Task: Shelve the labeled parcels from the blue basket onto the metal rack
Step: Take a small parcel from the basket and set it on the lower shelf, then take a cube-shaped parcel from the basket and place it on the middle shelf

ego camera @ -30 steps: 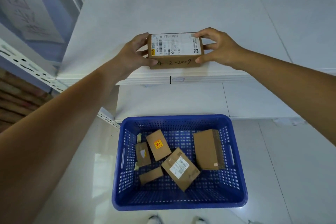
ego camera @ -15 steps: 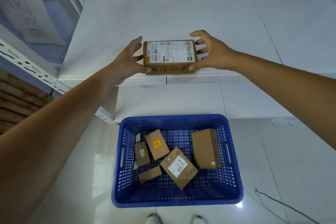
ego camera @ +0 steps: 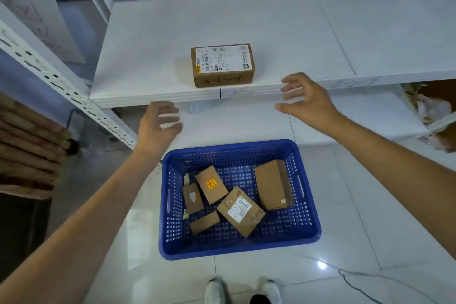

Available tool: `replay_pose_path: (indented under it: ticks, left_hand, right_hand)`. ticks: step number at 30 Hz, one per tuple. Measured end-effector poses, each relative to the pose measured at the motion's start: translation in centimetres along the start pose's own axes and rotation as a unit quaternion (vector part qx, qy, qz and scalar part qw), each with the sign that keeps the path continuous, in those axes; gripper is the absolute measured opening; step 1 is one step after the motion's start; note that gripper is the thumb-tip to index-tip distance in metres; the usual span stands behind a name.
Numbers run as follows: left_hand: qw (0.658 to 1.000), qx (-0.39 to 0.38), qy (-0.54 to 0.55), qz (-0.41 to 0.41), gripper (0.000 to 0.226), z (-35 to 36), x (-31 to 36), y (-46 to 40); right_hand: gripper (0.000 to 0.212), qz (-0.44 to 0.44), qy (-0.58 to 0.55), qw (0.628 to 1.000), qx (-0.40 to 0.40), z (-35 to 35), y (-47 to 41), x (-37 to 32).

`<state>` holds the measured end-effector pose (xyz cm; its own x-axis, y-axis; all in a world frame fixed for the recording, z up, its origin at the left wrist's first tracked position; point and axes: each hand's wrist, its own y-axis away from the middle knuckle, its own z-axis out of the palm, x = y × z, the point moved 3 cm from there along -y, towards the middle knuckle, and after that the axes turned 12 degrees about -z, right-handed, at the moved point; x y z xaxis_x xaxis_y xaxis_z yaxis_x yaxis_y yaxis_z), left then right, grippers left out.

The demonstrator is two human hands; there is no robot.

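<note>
A brown labeled parcel [ego camera: 222, 64] with "4-2-2009" handwritten on its front sits alone near the front edge of the white rack shelf [ego camera: 153, 61]. My left hand [ego camera: 158, 126] hangs open below and left of it, in front of the shelf edge. My right hand [ego camera: 306, 99] is open to the parcel's right, fingers spread, holding nothing. On the floor below stands the blue basket [ego camera: 308, 224] with several cardboard parcels: one with a white label [ego camera: 240, 211], one with a yellow sticker [ego camera: 211, 184], a large plain one [ego camera: 272, 184].
A white perforated rack upright [ego camera: 61, 86] slants at the left, with stacked brown cardboard [ego camera: 27, 150] beside it. A lower white shelf [ego camera: 345, 121] lies behind the basket. A crumpled bag [ego camera: 429, 108] sits at the right. My shoes [ego camera: 243, 291] show below; a cable [ego camera: 357, 284] crosses the floor tiles.
Both hands let go of the labeled parcel, which now rests on the shelf, and drew back toward me and downward, fingers spread.
</note>
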<state>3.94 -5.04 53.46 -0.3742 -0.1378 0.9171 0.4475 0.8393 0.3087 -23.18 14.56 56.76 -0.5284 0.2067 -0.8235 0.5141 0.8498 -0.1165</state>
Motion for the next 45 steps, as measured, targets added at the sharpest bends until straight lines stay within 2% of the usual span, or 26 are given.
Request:
replay_pose_path:
  ticks: [7,14,17,19,22,25,27,29,33,36,40,42,45]
  left_hand:
    - [0.98,-0.06,-0.076,-0.174,0.028,4.5,-13.4,5.8]
    - [0.958,-0.095,-0.196,-0.187,0.013,10.2,-25.7,1.7]
    - [0.939,-0.088,-0.254,-0.214,0.022,12.5,-32.3,-0.9]
    - [0.926,-0.08,-0.288,-0.23,0.041,13.6,-36.7,-2.9]
    - [0.918,-0.056,-0.275,-0.28,0.063,14.5,-42.4,-5.8]
    - [0.92,-0.033,-0.264,-0.288,0.048,14.7,-47.4,-8.6]
    - [0.924,-0.028,-0.242,-0.294,0.047,14.7,-50.1,-9.9]
    - [0.928,-0.032,-0.201,-0.311,0.047,15.3,-52.1,-11.0]
    - [0.917,-0.021,-0.214,-0.335,0.048,16.6,-53.9,-12.2]
    - [0.913,-0.022,-0.199,-0.356,0.052,17.1,-54.7,-12.8]
    - [0.915,-0.032,-0.098,-0.39,0.056,17.6,-54.7,-12.7]
    - [0.927,-0.004,-0.051,-0.371,0.046,17.4,-54.0,-12.8]
    - [0.946,0.035,0.013,-0.321,0.038,16.7,-52.0,-12.9]
  right_hand:
    - [0.042,0.083,-0.007,0.996,-0.024,5.5,8.1,6.1]
    - [0.048,0.121,-0.007,0.991,-0.055,12.4,13.0,17.1]
    - [0.051,0.128,0.018,0.987,-0.093,16.9,13.6,23.6]
    - [0.056,0.126,0.04,0.984,-0.122,20.6,13.4,27.7]
    - [0.064,0.121,0.069,0.976,-0.165,26.9,12.1,33.2]
    - [0.067,0.103,0.093,0.971,-0.195,33.2,10.0,37.4]
    - [0.07,0.097,0.116,0.965,-0.216,37.0,8.8,39.6]
    - [0.075,0.094,0.13,0.96,-0.231,40.2,7.8,41.2]
    - [0.088,0.089,0.167,0.942,-0.276,45.2,7.1,42.4]
    - [0.069,0.103,0.166,0.934,-0.299,47.6,7.4,42.7]
    - [0.045,0.112,0.145,0.937,-0.298,49.4,8.3,42.8]
    - [0.035,0.119,0.127,0.951,-0.257,48.6,8.1,42.7]
    - [0.037,0.123,0.094,0.963,-0.221,46.3,7.0,42.1]
